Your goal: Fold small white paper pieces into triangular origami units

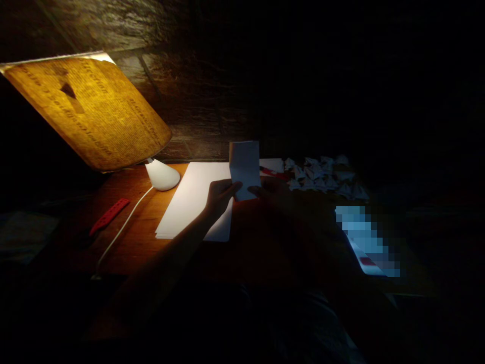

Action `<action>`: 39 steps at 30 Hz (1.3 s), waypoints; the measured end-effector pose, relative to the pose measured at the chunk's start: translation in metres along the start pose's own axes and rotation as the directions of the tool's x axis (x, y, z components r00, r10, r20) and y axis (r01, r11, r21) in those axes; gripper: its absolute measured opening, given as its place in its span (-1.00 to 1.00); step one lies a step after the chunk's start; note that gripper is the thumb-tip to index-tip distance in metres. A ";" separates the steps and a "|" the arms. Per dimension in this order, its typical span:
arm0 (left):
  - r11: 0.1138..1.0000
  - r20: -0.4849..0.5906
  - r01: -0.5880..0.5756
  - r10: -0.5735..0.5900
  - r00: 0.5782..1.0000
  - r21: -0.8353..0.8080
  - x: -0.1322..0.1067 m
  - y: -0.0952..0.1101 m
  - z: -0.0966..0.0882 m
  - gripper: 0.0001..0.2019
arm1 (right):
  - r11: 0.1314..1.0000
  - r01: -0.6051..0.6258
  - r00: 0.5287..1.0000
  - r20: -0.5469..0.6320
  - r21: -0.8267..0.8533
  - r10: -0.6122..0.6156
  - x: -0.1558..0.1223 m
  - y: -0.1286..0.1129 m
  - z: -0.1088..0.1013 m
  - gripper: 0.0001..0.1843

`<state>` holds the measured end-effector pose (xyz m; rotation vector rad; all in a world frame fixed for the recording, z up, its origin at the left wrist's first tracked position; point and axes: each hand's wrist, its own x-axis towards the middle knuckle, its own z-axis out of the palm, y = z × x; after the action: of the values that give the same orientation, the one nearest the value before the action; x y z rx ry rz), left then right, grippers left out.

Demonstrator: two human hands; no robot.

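A small folded sheet of white paper is held upright above the table, facing me. My left hand pinches its lower left corner, thumb on the near side. At the lower right corner my right hand grips it too, mostly lost in shadow. Behind and left of the paper, a stack of white sheets lies flat on the wooden table. Something red lies beyond my right hand, partly covered; its kind is unclear.
A lit lamp with a printed shade stands at the left, its white cord running to the near edge. Beside the cord lies a red-handled object. Several folded paper pieces sit at the back right, a glowing phone nearer me.
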<state>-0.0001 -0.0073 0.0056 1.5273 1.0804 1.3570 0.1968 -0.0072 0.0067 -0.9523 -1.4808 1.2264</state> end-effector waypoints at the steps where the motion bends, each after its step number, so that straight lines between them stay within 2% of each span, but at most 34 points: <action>1: 1.000 0.020 0.008 -0.008 1.000 0.003 -0.001 0.001 0.001 -0.48 | 0.998 -0.021 1.000 0.022 0.055 0.019 0.000 0.001 0.001 -0.47; 3: 0.999 0.068 0.027 -0.028 0.997 0.016 -0.003 0.002 0.003 -0.50 | 0.990 -0.056 0.998 0.032 0.126 0.053 -0.001 0.003 0.004 -0.48; 7: 0.998 0.137 0.059 -0.063 0.989 0.034 -0.005 0.001 0.008 -0.47 | 0.988 -0.088 0.994 -0.047 0.126 0.094 0.000 0.007 0.006 -0.51; 13: 0.996 0.195 0.051 -0.064 0.979 0.074 -0.005 0.000 0.009 -0.45 | 0.975 -0.070 0.984 -0.147 0.209 0.102 0.001 0.005 0.005 -0.56; 19: 0.991 0.194 0.035 -0.060 0.979 0.128 -0.004 -0.003 0.009 -0.42 | 0.996 -0.037 0.979 -0.197 0.084 0.053 0.003 0.003 0.006 -0.60; 26: 0.991 0.240 0.006 -0.038 0.970 0.133 -0.004 -0.003 0.011 -0.51 | 1.000 -0.015 0.939 -0.345 0.020 0.021 0.006 0.007 0.007 -0.60; 33: 0.991 0.252 0.015 -0.049 0.966 0.136 -0.003 -0.005 0.011 -0.61 | 0.998 0.003 0.941 -0.337 0.058 0.016 0.006 0.007 0.008 -0.62; 39: 0.994 0.292 -0.016 -0.018 0.956 0.111 -0.006 -0.003 0.010 -0.62 | 0.998 0.012 0.908 -0.418 0.054 0.012 0.012 0.011 -0.004 -0.57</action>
<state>0.0089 -0.0119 0.0000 1.7455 0.9823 1.0414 0.1981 0.0077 -0.0018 -1.0978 -1.0999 0.9798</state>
